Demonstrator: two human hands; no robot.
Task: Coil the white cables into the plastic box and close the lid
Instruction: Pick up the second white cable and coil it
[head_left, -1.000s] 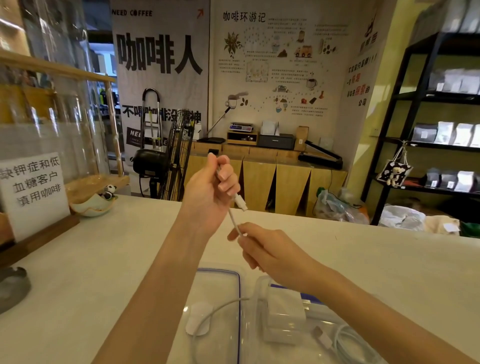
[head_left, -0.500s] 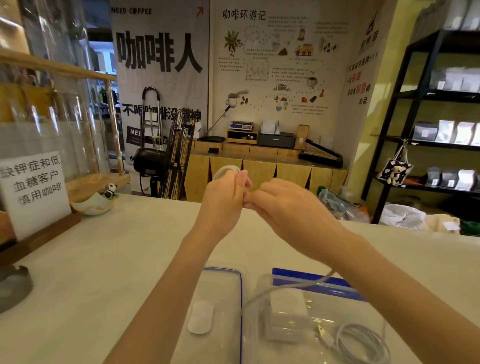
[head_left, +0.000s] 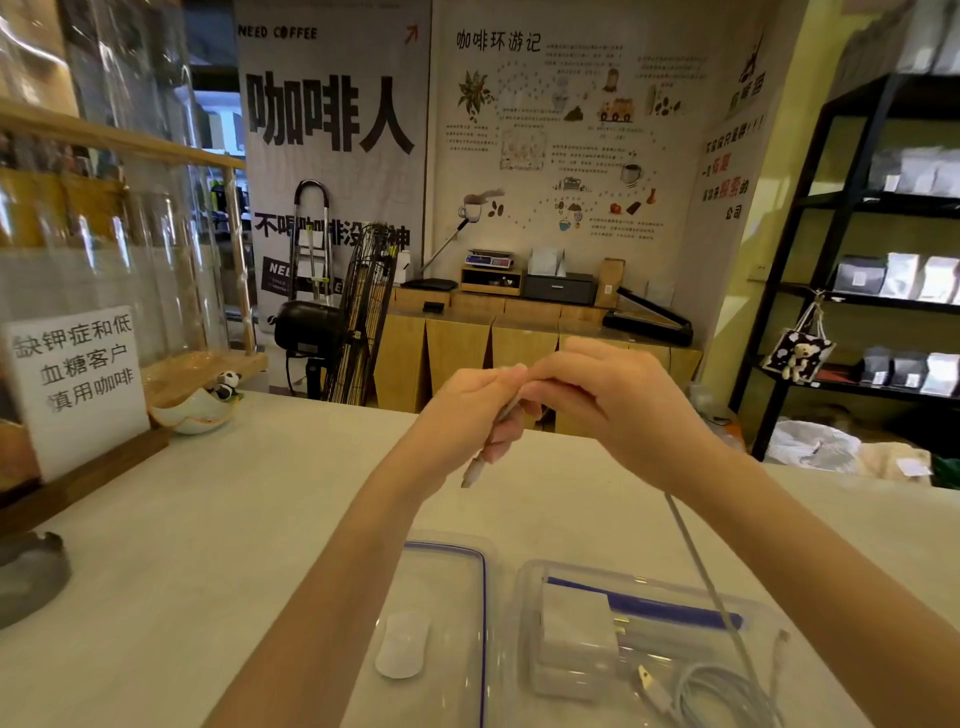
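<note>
Both my hands are raised above the white counter, fingertips meeting. My left hand (head_left: 470, 415) grips one end of a white cable (head_left: 698, 566), its plug tip hanging down below the fingers. My right hand (head_left: 610, 400) pinches the same cable beside it. From under my right wrist the cable runs down into the clear plastic box (head_left: 524, 592), which holds a white charger block (head_left: 576, 642) and a coiled white cable (head_left: 727, 691). The clear lid (head_left: 457, 558) with a blue seal lies flat to the left of the box.
A white oval tab (head_left: 402, 644) shows through the lid. A printed sign (head_left: 78, 384) on a wooden base, a small bowl (head_left: 195, 413) and a grey ashtray (head_left: 28, 574) stand at the counter's left. Wooden cabinets and black shelves lie beyond the far edge.
A second ago my hands were apart with the cable stretched between them. My right hand rose to meet the left, and the plug end now hangs below my left fingers.
</note>
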